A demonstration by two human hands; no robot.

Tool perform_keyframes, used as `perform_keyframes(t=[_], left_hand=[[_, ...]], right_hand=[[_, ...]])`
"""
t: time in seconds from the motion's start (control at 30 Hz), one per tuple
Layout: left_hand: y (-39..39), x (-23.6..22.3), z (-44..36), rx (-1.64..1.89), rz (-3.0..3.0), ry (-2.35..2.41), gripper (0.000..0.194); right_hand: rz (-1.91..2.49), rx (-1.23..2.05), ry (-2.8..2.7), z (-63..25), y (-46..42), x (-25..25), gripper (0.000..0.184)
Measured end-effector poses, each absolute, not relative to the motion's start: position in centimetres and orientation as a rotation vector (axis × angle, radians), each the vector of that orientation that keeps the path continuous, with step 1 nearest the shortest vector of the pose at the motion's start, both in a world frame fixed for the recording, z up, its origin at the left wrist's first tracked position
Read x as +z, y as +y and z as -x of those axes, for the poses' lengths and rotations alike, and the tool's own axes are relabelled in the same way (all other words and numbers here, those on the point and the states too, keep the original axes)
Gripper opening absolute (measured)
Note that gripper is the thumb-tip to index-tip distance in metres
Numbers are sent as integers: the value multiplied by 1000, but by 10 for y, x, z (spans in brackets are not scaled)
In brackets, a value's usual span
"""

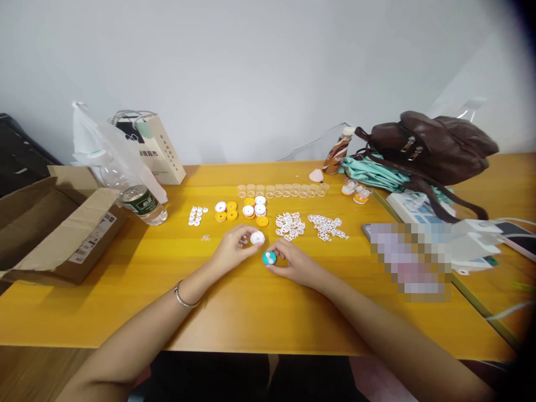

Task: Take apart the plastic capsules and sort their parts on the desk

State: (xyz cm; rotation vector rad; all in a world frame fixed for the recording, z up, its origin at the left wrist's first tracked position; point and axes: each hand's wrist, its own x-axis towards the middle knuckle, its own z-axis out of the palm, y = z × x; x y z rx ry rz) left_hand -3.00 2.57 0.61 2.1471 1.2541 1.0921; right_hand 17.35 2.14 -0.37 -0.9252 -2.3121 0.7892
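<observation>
Between the thumb and fingers of my left hand (234, 245) is a white round plastic disc (257, 238), held just above the table. My right hand (293, 261) grips a teal round plastic piece (268, 258) with white parts on its top. The two pieces are close together but apart. Beyond my hands lie white and yellow round pieces (231, 215), some of them stacked. Thin white cut-out plastic parts (290, 226) are heaped past my right hand, with a second heap (326, 226) beside them. Small white knobs (195, 215) and tiny pieces (205, 238) lie to the left.
A row of clear cups (282, 191) runs across the back. On the left stand an open cardboard box (79, 245), a water bottle (144, 205) and a paper bag (167, 156). A drink bottle (336, 152), brown backpack (431, 145) and blurred phone-like object (408, 262) are on the right.
</observation>
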Motion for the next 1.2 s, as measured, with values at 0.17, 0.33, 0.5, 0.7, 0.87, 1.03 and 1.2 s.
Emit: perform_keyframes(t=[0.17, 0.33, 0.5, 0.7, 0.87, 1.03, 1.2], left_hand=[[49, 4, 39, 1100, -2328, 1456, 25], [58, -1, 38, 955, -2472, 1686, 25], [62, -5, 40, 995, -2450, 1602, 26], [64, -11, 42, 1006, -2382, 1540, 25], [62, -12, 40, 1063, -2355, 1464, 26], [52, -4, 36, 1091, -2441, 1400, 23], [28, 12, 28, 936, -2554, 1036, 22]], right_hand=[[916, 755, -2319, -173, 21, -3, 18], [901, 744, -2298, -175, 21, -6, 22], [893, 750, -2303, -176, 22, -6, 25], [899, 764, -2324, -175, 22, -4, 25], [914, 791, -2318, -175, 22, -1, 20], [924, 808, -2303, -176, 21, -3, 21], [945, 822, -2280, -176, 22, -8, 25]])
